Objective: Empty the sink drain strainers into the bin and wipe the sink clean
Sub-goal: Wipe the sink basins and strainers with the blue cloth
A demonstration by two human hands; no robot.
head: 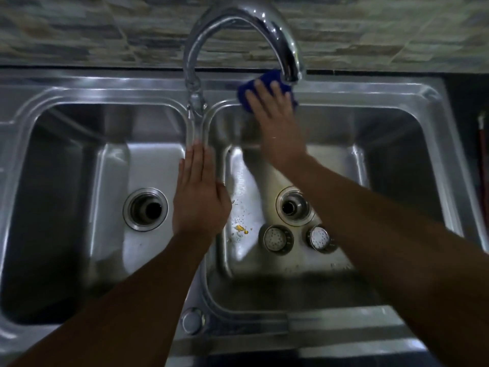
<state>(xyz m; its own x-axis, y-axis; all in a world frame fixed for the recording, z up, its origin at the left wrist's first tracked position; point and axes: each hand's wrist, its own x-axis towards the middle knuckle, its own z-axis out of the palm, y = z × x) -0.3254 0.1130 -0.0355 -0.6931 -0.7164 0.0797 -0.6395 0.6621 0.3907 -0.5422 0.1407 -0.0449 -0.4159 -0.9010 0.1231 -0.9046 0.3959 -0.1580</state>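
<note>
While the right hand (275, 115) presses one blue cloth (268, 78), fingers (258, 88) spread, on the sink (370, 88) rim, the left hand (199, 200) lies flat (straight-fingered, empty). Two strainers (278, 238) sit by one drain (292, 206).

I have a single view: head cam, wide-angle, worn by the person. It stands close over the sink (344, 83), pitched steeply down and forward. Faucet (267, 25) arches top centre, with the tiled wall (79, 30) behind it along the top edge. One basin lies either side of the faucet. Left forearm (127, 300) and right forearm (383, 234) enter from the bottom edge, nearest the lens.
</note>
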